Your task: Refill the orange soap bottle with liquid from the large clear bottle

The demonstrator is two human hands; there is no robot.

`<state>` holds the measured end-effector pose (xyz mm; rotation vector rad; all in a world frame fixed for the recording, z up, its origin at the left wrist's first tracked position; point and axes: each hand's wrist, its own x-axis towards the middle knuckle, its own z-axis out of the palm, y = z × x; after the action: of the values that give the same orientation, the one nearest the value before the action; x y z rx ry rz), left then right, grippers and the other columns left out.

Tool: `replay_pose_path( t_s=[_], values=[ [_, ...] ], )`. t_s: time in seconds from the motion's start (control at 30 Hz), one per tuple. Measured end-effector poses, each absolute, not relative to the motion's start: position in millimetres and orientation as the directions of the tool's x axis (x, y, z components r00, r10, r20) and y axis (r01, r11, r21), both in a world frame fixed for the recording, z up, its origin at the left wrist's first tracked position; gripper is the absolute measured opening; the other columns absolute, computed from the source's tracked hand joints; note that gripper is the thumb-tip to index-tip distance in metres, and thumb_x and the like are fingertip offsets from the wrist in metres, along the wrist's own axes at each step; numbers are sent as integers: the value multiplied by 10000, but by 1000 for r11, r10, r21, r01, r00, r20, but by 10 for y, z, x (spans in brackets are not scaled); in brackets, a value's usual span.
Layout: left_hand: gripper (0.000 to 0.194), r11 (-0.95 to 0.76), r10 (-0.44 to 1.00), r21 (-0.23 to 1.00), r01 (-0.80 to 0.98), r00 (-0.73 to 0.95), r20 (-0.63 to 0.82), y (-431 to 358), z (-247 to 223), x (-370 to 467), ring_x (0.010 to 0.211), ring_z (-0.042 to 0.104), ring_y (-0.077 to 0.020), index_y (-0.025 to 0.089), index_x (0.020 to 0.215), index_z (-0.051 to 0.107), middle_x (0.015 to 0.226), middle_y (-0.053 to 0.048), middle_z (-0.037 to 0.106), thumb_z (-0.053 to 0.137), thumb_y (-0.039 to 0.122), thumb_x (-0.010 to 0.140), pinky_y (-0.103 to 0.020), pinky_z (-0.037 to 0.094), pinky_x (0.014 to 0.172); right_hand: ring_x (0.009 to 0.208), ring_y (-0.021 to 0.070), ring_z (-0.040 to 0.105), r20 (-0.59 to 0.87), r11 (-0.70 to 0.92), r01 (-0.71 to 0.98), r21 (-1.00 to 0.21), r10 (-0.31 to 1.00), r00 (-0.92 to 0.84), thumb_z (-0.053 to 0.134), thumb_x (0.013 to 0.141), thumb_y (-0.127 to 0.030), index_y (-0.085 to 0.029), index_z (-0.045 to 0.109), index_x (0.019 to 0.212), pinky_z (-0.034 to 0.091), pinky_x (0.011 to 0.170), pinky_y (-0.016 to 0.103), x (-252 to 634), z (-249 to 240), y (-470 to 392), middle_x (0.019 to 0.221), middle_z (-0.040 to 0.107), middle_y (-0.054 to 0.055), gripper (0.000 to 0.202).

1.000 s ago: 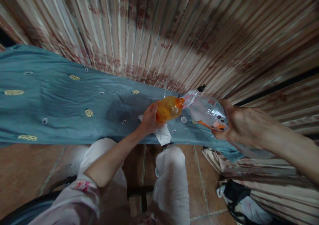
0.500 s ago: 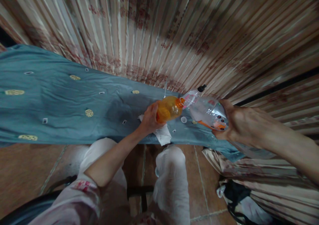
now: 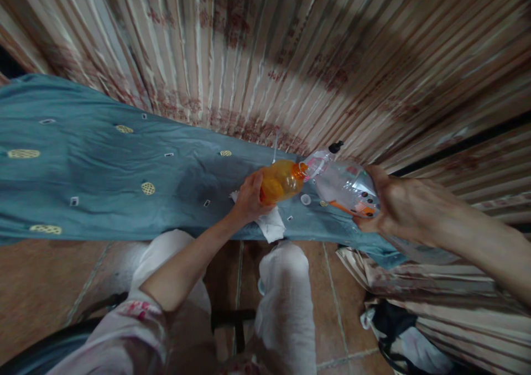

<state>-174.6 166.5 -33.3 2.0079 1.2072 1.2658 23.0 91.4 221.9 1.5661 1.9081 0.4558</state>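
Note:
My left hand point(image 3: 250, 199) is closed round an orange see-through bottle point(image 3: 282, 181), which leans with its neck to the right. Fingers wrapped about its middle, my right hand point(image 3: 396, 202) holds a large clear plastic bottle point(image 3: 344, 184) with an orange-and-black label. That bottle is tipped, its mouth meeting the mouth of the orange one. Whether liquid passes between them I cannot tell. Behind the two necks stands a clear bottle with a black pump top point(image 3: 336, 147). Under my left hand lies a crumpled white tissue point(image 3: 271, 225).
A blue-green cloth with yellow pineapple prints point(image 3: 103, 170) covers the narrow table. On it sits a small white cap point(image 3: 306, 199). A pleated patterned curtain point(image 3: 232, 60) hangs behind and to the right. A dark bag point(image 3: 392, 322) rests on the tiled floor.

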Motion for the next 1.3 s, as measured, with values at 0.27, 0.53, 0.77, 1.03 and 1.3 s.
replay_pose_path(
  t_s=[0.27, 0.53, 0.77, 1.03, 1.3],
  values=[
    [969, -485, 872, 764, 425, 179, 455, 1656, -304, -1745, 1236, 493, -361, 117, 1388, 308, 1339, -208, 483, 793, 241, 558, -530, 401, 1060, 692, 322, 682, -286, 209, 743, 636, 958, -24, 425, 800, -552, -112, 424, 1162, 303, 513, 291, 171, 2249, 922, 673, 659, 114, 569],
    [962, -485, 872, 762, 428, 172, 459, 1656, -314, -1737, 1241, 491, -362, 131, 1387, 303, 1346, -203, 479, 783, 234, 560, -518, 406, 1063, 714, 337, 688, -282, 228, 725, 650, 958, -48, 402, 816, -544, -110, 424, 1137, 294, 521, 300, 172, 2250, 931, 691, 673, 131, 541],
    [966, -492, 867, 748, 446, 174, 467, 1661, -314, -1732, 1228, 501, -355, 119, 1375, 301, 1330, -205, 491, 797, 238, 554, -509, 411, 1060, 695, 329, 686, -263, 211, 730, 650, 964, -45, 423, 798, -555, -123, 430, 1139, 305, 514, 297, 192, 2227, 934, 679, 671, 119, 551],
    [961, -492, 867, 755, 434, 167, 470, 1668, -330, -1733, 1223, 503, -355, 140, 1380, 300, 1330, -195, 492, 789, 250, 559, -524, 407, 1055, 692, 320, 685, -288, 221, 743, 632, 957, -40, 430, 795, -558, -116, 426, 1148, 315, 519, 291, 171, 2239, 929, 673, 665, 111, 566],
    [967, -491, 869, 755, 435, 178, 462, 1655, -307, -1743, 1231, 494, -353, 134, 1392, 294, 1338, -195, 485, 790, 242, 569, -513, 412, 1052, 693, 323, 685, -285, 223, 720, 657, 958, -36, 427, 805, -537, -113, 413, 1138, 286, 510, 283, 154, 2249, 921, 675, 668, 120, 539]
  ],
)
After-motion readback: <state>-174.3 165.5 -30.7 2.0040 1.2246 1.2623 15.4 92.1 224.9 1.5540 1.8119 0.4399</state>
